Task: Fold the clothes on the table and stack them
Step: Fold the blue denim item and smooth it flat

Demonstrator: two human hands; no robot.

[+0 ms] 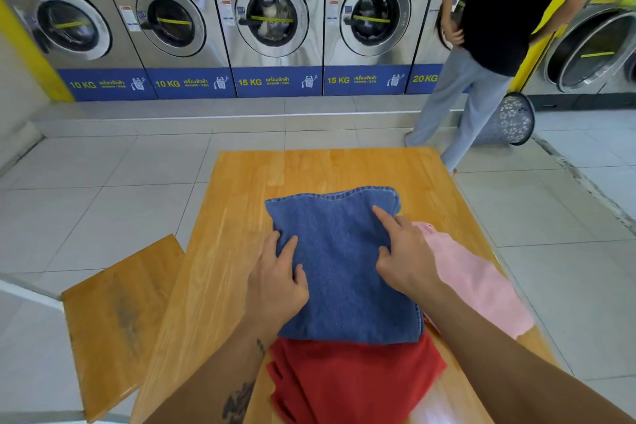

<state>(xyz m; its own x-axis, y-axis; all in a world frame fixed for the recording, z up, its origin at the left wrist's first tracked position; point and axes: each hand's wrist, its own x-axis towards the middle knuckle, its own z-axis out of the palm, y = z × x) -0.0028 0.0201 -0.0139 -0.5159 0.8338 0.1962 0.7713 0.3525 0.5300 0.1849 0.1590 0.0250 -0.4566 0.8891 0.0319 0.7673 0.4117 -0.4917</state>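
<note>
A folded blue denim garment (339,265) lies in the middle of the wooden table (309,169). My left hand (277,280) grips its left edge, thumb under the fold. My right hand (404,251) rests on its right side, index finger stretched out flat on the cloth. A red garment (351,379) lies at the near edge, partly under the denim. To the right, a pink garment (478,280) lies partly under the denim and my right arm.
A lower wooden bench (117,313) stands left of the table. A row of washing machines (272,21) lines the far wall. A person in a black top (499,10) stands at the far right with a grey laundry basket (512,119) on the tiled floor.
</note>
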